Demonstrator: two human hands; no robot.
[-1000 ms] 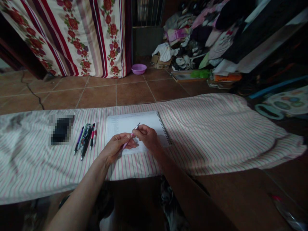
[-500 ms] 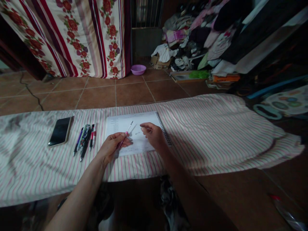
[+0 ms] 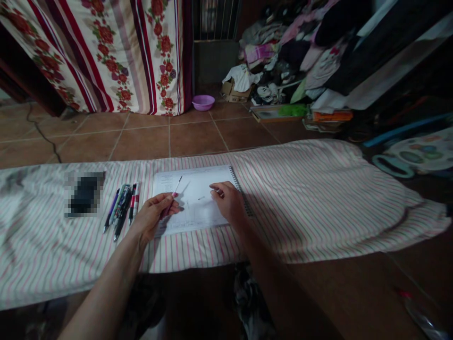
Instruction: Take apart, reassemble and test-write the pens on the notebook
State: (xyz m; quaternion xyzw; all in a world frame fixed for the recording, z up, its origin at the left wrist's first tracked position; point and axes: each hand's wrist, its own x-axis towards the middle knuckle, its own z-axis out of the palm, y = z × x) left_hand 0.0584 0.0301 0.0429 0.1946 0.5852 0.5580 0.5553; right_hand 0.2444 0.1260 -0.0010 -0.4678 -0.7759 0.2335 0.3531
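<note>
My left hand (image 3: 161, 206) is closed around the pink barrel of a pen (image 3: 176, 190), held over the left part of a spiral notebook (image 3: 212, 172). A thin, pale refill with a dark end sticks out of the barrel, pointing up and to the right. My right hand (image 3: 226, 198) is above the notebook's right side, near the spiral binding. Its fingers are curled with the tips drawn together; what they hold, if anything, is too small to make out. Between the hands, a small dark-and-light piece (image 3: 201, 198) lies on the page.
Several pens (image 3: 122, 208) lie side by side left of the notebook, beyond them a blurred-out dark phone (image 3: 85, 194). Everything rests on a striped cloth (image 3: 300, 198). Past it are a tiled floor, a purple basin (image 3: 203, 103), a floral curtain (image 3: 120, 56) and heaped clothes (image 3: 269, 52).
My left hand has shifted left with the pen, away from the small piece on the page. My right hand has moved only slightly right, its fingers still curled.
</note>
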